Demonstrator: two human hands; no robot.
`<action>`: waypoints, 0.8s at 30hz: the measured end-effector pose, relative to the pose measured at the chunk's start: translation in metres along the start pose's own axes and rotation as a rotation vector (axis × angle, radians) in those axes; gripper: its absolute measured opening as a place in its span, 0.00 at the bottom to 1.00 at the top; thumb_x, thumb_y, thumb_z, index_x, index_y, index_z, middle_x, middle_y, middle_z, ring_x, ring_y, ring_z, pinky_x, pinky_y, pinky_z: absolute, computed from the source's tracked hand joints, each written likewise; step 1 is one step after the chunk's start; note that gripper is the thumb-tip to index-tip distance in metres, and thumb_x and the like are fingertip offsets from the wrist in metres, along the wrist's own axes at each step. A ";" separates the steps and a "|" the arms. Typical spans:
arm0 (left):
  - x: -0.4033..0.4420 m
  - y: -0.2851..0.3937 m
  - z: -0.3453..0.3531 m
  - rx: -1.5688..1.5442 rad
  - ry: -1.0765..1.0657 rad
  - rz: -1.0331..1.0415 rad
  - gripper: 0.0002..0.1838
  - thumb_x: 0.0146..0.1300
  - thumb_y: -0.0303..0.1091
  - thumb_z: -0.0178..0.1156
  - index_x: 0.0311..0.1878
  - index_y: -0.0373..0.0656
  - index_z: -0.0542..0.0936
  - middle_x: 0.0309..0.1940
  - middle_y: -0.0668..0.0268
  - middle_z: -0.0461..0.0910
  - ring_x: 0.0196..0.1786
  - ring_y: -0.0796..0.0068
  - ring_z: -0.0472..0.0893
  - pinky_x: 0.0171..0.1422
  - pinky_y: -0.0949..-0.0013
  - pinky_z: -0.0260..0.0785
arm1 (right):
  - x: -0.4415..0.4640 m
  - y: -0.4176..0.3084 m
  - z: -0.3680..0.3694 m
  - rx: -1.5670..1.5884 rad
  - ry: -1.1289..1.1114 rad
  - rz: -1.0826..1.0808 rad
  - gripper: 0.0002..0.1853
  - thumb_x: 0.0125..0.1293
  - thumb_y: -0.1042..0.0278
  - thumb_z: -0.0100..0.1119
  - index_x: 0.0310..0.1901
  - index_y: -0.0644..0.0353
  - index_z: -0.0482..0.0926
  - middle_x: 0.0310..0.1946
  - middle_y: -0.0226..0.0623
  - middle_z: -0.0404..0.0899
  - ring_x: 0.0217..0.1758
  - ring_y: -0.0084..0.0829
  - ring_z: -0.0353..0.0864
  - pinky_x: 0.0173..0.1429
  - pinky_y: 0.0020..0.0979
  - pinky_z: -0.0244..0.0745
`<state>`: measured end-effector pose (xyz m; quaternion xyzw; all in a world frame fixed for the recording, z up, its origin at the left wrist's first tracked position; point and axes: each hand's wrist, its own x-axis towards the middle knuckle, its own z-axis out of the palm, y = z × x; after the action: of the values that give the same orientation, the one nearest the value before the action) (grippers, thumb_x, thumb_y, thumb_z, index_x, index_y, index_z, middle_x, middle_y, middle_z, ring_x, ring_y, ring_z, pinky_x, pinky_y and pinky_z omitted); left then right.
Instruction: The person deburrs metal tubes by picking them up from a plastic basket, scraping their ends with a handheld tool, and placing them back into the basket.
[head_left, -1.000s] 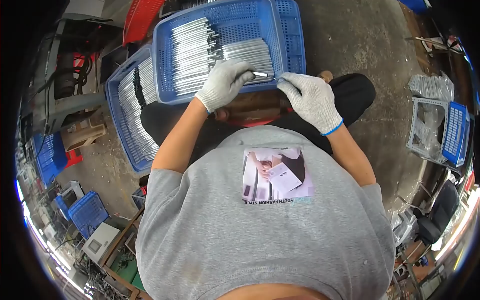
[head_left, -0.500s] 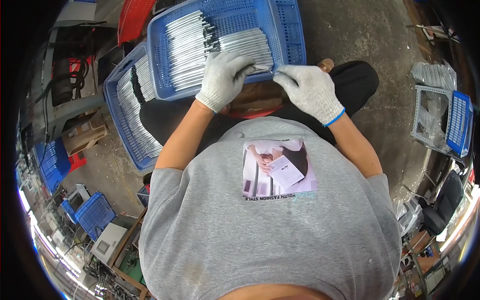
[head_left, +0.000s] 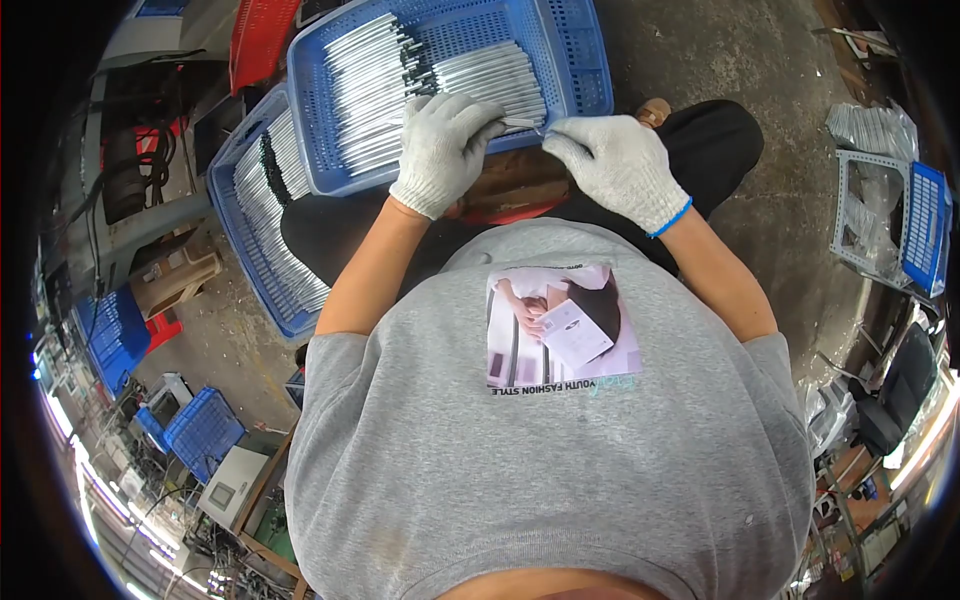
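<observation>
Both of my hands wear white knit gloves and hover over the near edge of a blue plastic basket [head_left: 345, 185]. My left hand [head_left: 440, 155] is closed, thumb against fingers, on what looks like a thin metal rod pointing right. Facing it, my right hand [head_left: 622, 165] is pinched shut near the rod's far end; whatever sits in its fingertips is too small to make out. Inside the basket lie two groups of silvery metal rods, a long stack [head_left: 362, 90] on the left and a smaller one [head_left: 490, 80] on the right, with black ends between them.
A second blue basket [head_left: 228, 215] with more rods stands lower left, partly under the first. Another blue basket edge [head_left: 590, 60] shows behind on the right. My crossed legs [head_left: 715, 150] frame the work. A rack with a blue crate [head_left: 925, 225] stands far right.
The view has shifted slightly. Both hands stay close together over the basket edge, the right one slightly higher in view. Less of the rod shows between them.
</observation>
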<state>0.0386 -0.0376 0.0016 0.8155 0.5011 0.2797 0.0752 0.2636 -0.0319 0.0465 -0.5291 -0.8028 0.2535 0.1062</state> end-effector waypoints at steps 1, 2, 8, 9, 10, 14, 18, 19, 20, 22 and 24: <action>-0.001 0.000 0.000 0.021 0.005 -0.008 0.07 0.60 0.35 0.66 0.41 0.50 0.85 0.33 0.73 0.82 0.37 0.70 0.78 0.55 0.65 0.64 | -0.001 -0.001 0.001 0.007 0.009 -0.018 0.16 0.69 0.52 0.56 0.41 0.51 0.89 0.33 0.36 0.89 0.31 0.45 0.86 0.35 0.39 0.79; -0.002 0.001 0.000 0.019 0.000 -0.007 0.07 0.60 0.35 0.66 0.41 0.50 0.85 0.33 0.73 0.82 0.37 0.70 0.78 0.55 0.65 0.64 | -0.002 0.000 0.002 0.010 0.008 -0.013 0.16 0.69 0.52 0.56 0.41 0.51 0.89 0.33 0.36 0.89 0.31 0.45 0.86 0.35 0.39 0.79; -0.002 -0.004 -0.003 0.008 -0.021 0.031 0.07 0.61 0.35 0.66 0.42 0.50 0.85 0.33 0.74 0.82 0.37 0.71 0.78 0.55 0.65 0.63 | 0.006 0.009 0.008 0.031 0.111 -0.062 0.16 0.69 0.52 0.57 0.41 0.52 0.89 0.34 0.37 0.89 0.32 0.45 0.86 0.36 0.40 0.79; -0.002 -0.004 -0.003 -0.008 -0.022 0.025 0.06 0.61 0.35 0.66 0.42 0.50 0.85 0.33 0.74 0.82 0.37 0.71 0.78 0.55 0.65 0.63 | 0.006 0.010 0.010 0.022 0.084 -0.047 0.16 0.69 0.51 0.57 0.42 0.52 0.89 0.34 0.38 0.89 0.32 0.45 0.86 0.36 0.40 0.79; -0.003 -0.003 -0.001 -0.025 -0.023 0.019 0.06 0.62 0.35 0.66 0.42 0.49 0.85 0.33 0.74 0.82 0.37 0.71 0.77 0.55 0.65 0.62 | 0.005 0.010 0.011 0.014 0.056 -0.031 0.16 0.69 0.51 0.57 0.42 0.52 0.89 0.35 0.38 0.89 0.33 0.45 0.86 0.36 0.40 0.79; -0.006 -0.004 0.003 -0.036 -0.012 0.015 0.06 0.63 0.34 0.66 0.43 0.49 0.85 0.34 0.73 0.82 0.37 0.71 0.77 0.55 0.67 0.62 | 0.003 0.010 0.012 0.095 -0.010 -0.018 0.17 0.69 0.51 0.57 0.42 0.52 0.89 0.36 0.38 0.88 0.34 0.45 0.86 0.38 0.40 0.79; -0.004 -0.008 0.008 -0.043 -0.021 -0.017 0.06 0.63 0.34 0.65 0.43 0.49 0.85 0.34 0.72 0.83 0.37 0.70 0.78 0.54 0.66 0.64 | 0.006 0.012 0.013 0.182 -0.023 -0.015 0.17 0.69 0.50 0.57 0.43 0.53 0.88 0.36 0.38 0.88 0.35 0.45 0.86 0.39 0.41 0.79; -0.003 -0.010 0.010 -0.059 -0.053 -0.051 0.06 0.64 0.35 0.64 0.43 0.49 0.85 0.35 0.72 0.84 0.38 0.69 0.79 0.54 0.65 0.64 | 0.008 0.013 0.015 0.187 -0.001 -0.001 0.17 0.69 0.50 0.56 0.42 0.53 0.88 0.36 0.38 0.88 0.35 0.46 0.86 0.39 0.41 0.79; -0.003 -0.012 0.011 -0.073 -0.085 -0.086 0.07 0.65 0.36 0.64 0.43 0.48 0.85 0.35 0.72 0.84 0.39 0.68 0.80 0.54 0.64 0.65 | 0.010 0.014 0.018 0.192 0.021 0.011 0.17 0.69 0.50 0.56 0.42 0.53 0.88 0.36 0.38 0.88 0.36 0.46 0.86 0.40 0.41 0.79; -0.002 -0.017 0.018 -0.084 -0.116 -0.120 0.07 0.65 0.37 0.63 0.43 0.48 0.84 0.36 0.72 0.84 0.40 0.67 0.81 0.54 0.63 0.66 | 0.011 0.016 0.021 0.200 0.044 0.022 0.18 0.69 0.50 0.56 0.42 0.53 0.88 0.36 0.38 0.88 0.36 0.47 0.86 0.40 0.42 0.79; -0.001 -0.027 0.037 -0.095 -0.270 -0.258 0.09 0.66 0.39 0.62 0.45 0.46 0.84 0.38 0.69 0.85 0.42 0.63 0.82 0.54 0.61 0.69 | 0.011 0.022 0.021 0.097 0.062 0.066 0.19 0.69 0.50 0.56 0.44 0.56 0.88 0.39 0.39 0.89 0.39 0.46 0.86 0.42 0.40 0.79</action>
<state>0.0368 -0.0195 -0.0402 0.7701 0.5732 0.1789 0.2154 0.2670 -0.0211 0.0158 -0.5569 -0.7681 0.2791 0.1482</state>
